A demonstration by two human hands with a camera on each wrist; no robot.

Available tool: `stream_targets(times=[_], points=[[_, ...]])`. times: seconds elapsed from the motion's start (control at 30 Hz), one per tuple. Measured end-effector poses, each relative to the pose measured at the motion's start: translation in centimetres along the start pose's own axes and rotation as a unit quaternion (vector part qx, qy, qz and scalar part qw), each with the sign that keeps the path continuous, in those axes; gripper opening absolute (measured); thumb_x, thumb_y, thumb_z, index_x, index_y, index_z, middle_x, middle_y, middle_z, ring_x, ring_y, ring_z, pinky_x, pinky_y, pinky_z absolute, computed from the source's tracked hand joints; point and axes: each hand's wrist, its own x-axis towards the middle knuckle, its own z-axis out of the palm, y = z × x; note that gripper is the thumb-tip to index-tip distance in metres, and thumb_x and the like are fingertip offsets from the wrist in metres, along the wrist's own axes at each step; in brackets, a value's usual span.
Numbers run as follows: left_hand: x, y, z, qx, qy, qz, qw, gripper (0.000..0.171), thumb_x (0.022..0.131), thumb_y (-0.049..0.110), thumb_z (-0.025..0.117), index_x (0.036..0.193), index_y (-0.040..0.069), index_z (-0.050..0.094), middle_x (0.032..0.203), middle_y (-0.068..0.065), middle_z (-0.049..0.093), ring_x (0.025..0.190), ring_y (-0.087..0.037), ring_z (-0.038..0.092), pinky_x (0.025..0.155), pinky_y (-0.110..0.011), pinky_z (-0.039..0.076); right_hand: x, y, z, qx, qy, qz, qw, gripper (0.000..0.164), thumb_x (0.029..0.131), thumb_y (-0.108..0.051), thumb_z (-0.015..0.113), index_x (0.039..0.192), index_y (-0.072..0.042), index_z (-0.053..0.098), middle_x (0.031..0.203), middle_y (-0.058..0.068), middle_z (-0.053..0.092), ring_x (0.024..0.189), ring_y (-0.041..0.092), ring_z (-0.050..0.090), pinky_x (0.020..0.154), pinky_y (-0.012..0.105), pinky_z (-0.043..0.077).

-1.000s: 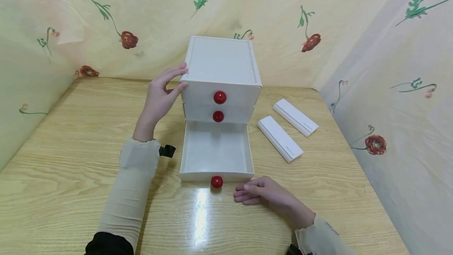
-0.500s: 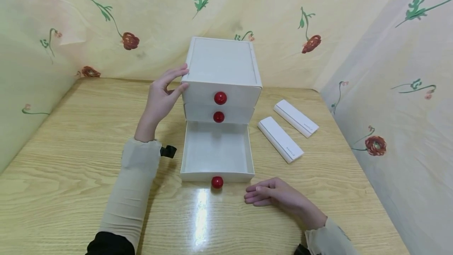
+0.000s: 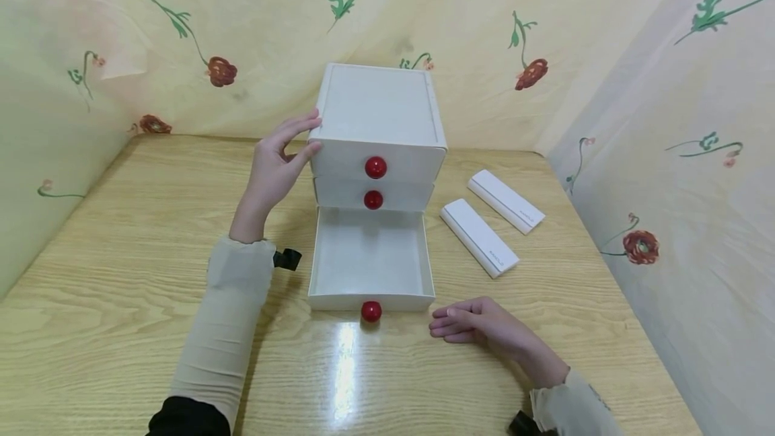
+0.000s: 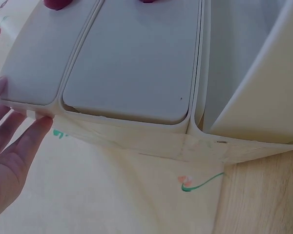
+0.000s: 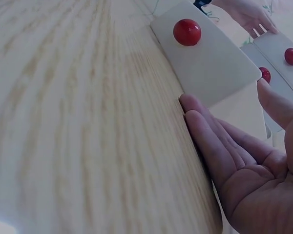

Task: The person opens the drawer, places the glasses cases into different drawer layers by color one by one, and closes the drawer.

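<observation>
A white drawer cabinet [image 3: 380,105] with red knobs stands at the back middle. Its bottom drawer [image 3: 371,303] is pulled far out and holds nothing; the middle one [image 3: 339,192] and the top one [image 3: 339,159] are in. My left hand [image 3: 275,167] rests its extended fingertips and thumb on the cabinet's upper left edge, also seen beside the side wall in the left wrist view. Just right of the bottom drawer's front corner, my right hand [image 3: 484,325] lies low over the table, fingers extended and holding nothing. The right wrist view shows its palm [image 5: 263,195] near the drawer front.
Two white oblong cases [image 3: 480,238] with small dark lettering lie slanted to the right of the cabinet; the second case [image 3: 506,201] is farther back. The wooden table [image 3: 151,274] meets flower-patterned cloth [image 3: 272,39] at the back and sides.
My right hand has drawn away from the bottom drawer's front, moving to the right. The left hand stays on the cabinet, and the drawers have not moved.
</observation>
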Motion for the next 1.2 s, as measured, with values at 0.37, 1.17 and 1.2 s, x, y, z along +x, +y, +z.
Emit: stream_targets(times=[0.37,1.17,1.2], points=[[-0.1,-0.1,-0.1,0.000,0.002,-0.003,1.0000,0.035,0.093,0.008,0.063,0.128,0.001,0.062,0.144,-0.007,0.053,0.132,-0.021,0.051,0.072,-0.011,0.055,0.2,-0.5,-0.3,-0.015,0.015,0.003,1.000,0.054,0.102,-0.021,0.048,0.131,0.024,0.040,0.120,0.018,0.068,0.105,0.012,0.069,0.091,0.027,0.055],[0.0,0.0,0.0,-0.002,0.003,-0.005,1.0000,0.035,0.093,0.008,0.063,0.127,0.001,0.062,0.143,-0.007,0.054,0.132,-0.021,0.051,0.073,-0.011,0.055,2.0,-4.5,-2.5,-0.238,0.256,-0.070,0.934,0.048,0.097,-0.021,0.059,0.134,0.008,0.051,0.127,0.024,0.062,0.110,0.016,0.067,0.089,0.017,0.053],[0.0,0.0,0.0,-0.001,0.002,-0.005,1.0000,0.035,0.093,0.008,0.063,0.127,0.002,0.062,0.144,-0.007,0.053,0.132,-0.021,0.051,0.072,-0.011,0.055,2.0,-4.7,-2.7,-0.267,0.268,-0.074,0.923,0.047,0.097,-0.020,0.060,0.134,0.007,0.052,0.127,0.023,0.062,0.111,0.020,0.067,0.089,0.018,0.053]])
